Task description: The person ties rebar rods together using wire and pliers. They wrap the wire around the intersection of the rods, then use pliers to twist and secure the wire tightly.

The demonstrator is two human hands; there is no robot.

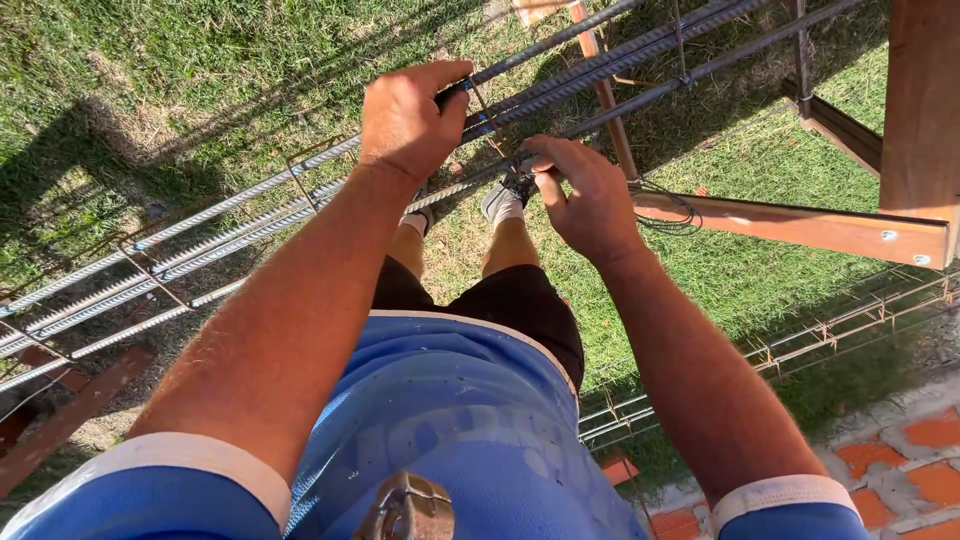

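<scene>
The rebar cage [250,215] ran diagonally across the view at waist height, from the lower left to the upper right. It consisted of ribbed grey steel bars, at least four of them visible in parallel, bound by thin rectangular wire stirrups [305,170], rust-brown in colour. The left hand [405,120] was clenched over the upper bar, fingers wrapped around it from above. The right hand [590,195] lay on a lower bar just beside it, thumb and fingertips pressed together on a small dark item at the bar; whether that was tie wire could not be told. A coil of thin dark wire [665,215] hung beside the right wrist. A wooden trestle [800,225] of flat reddish planks carried the cage's far end. A second, narrower cage [840,325] lay on the grass [150,60] to the right. Red bricks [900,460] lay at the lower right.
</scene>
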